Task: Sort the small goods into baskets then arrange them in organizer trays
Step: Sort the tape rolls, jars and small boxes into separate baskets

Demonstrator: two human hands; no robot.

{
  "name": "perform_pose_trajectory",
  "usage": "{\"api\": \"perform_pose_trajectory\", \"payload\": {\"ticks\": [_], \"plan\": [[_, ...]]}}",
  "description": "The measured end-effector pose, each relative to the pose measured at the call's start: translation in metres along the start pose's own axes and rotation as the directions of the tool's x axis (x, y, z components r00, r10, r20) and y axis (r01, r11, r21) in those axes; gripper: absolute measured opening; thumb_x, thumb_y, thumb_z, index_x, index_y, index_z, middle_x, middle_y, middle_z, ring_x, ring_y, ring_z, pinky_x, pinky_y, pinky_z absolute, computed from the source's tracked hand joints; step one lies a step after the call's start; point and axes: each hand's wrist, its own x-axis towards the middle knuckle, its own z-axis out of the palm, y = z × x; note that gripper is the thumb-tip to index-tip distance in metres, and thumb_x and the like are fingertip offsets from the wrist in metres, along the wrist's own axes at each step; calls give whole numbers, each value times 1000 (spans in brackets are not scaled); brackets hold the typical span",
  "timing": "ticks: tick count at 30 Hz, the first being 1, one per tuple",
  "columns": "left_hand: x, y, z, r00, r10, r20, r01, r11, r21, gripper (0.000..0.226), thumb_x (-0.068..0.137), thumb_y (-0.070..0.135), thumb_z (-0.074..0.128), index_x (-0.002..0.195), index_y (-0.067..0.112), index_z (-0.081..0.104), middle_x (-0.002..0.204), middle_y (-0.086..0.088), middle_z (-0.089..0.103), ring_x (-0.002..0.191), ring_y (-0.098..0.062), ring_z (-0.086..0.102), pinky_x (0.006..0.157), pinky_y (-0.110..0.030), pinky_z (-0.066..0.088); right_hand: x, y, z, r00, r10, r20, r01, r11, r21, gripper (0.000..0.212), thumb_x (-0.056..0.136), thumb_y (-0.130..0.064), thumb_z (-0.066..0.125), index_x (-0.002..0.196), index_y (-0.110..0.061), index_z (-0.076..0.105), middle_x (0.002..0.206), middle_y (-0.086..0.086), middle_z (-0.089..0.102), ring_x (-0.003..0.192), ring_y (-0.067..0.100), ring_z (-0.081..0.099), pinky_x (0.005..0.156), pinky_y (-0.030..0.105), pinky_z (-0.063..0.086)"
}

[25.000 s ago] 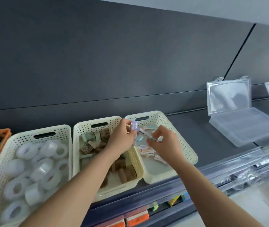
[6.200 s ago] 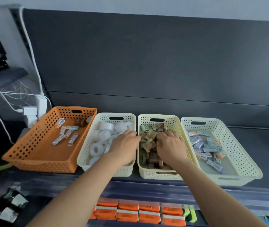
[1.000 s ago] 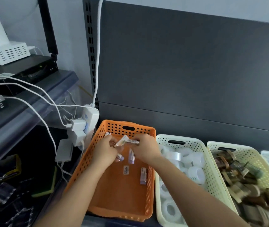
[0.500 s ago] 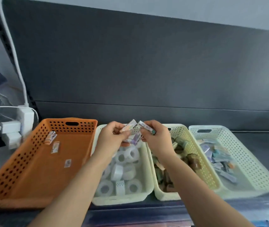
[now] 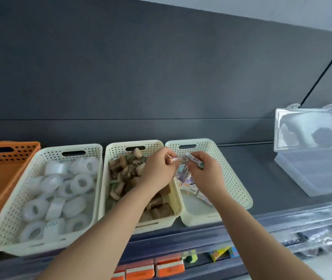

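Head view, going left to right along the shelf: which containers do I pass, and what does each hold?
orange basket → cream basket of white tape rolls → cream basket of brown goods → cream basket of small packets → clear organizer tray, lid standing open.
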Motion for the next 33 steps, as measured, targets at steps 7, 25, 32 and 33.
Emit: {"api": "perform_pose_trajectory", "payload": {"ticks": [7,25,32,33], "plan": [[39,4,56,918,216,331,-345,848,403,37,91,4,51,124,21,55,119,2,51,106,-16,53,76,-27,43,36,49,-21,991,129,39,-110,944,-311,36,95,-14,46,131,-17,51,119,8,63,100,25,60,82,31,46],[32,1,48,887,244,391,-457,570,683,21,90,12,51,109,14,61,111,-1,59,106,-20,54,86,-29,39,47,72,-20,930,0,367,229,780,-582,36,95,-36,47,127,-20,53,129,1,55,119,21,48,98,34,40],[-11,-6,1,965,223,138,-245,585,773,23,93,30,56,111,18,63,109,2,62,104,-19,58,84,-35,52,28,42,-9,913,-203,354,363,801,-476,36,91,-30,53,126,-22,56,122,0,60,115,21,51,95,34,45],[-18,-8,-9,972,205,115,-214,568,795,25,93,32,56,114,19,62,112,2,61,106,-19,57,88,-36,50,24,34,-4,907,-221,359,378,803,-461,37,90,-31,54,127,-22,56,123,1,60,116,21,50,96,35,44]]}}
